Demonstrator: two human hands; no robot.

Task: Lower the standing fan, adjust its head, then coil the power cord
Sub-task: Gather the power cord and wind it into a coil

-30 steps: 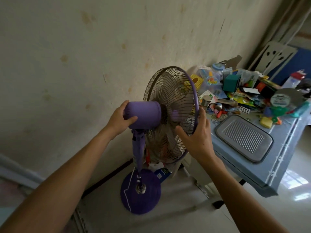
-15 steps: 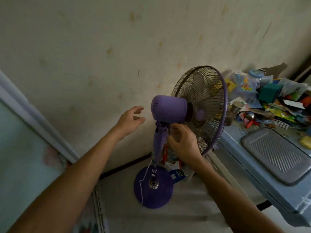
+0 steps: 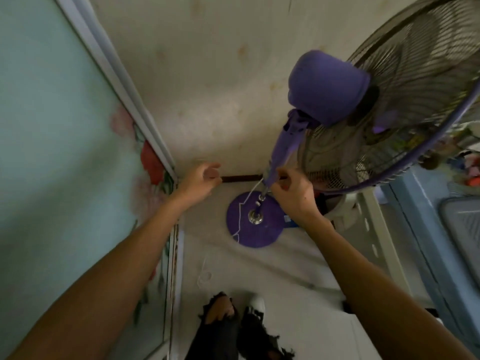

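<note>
The purple standing fan is close below me, its motor housing (image 3: 327, 87) and dark grille (image 3: 415, 100) at the upper right. Its purple column (image 3: 285, 144) runs down to a round purple base (image 3: 259, 229) on the floor. A thin white power cord (image 3: 242, 203) leaves the column's lower end and trails across the base onto the floor. My right hand (image 3: 293, 196) pinches the bottom end of the column, just above the metal pole. My left hand (image 3: 201, 178) hovers to the left of the column, fingers loosely curled, holding nothing.
A stained wall stands right behind the fan. A teal flowered panel (image 3: 52, 126) with a pale frame fills the left. A blue table (image 3: 426, 229) with a grey tray (image 3: 462, 224) is at the right, a white plastic frame (image 3: 374, 229) beside it. My legs (image 3: 226, 328) are below.
My view has tipped down towards the floor. My right hand slid down the column from under the motor to its lower end. My left hand dropped lower too, still empty.
</note>
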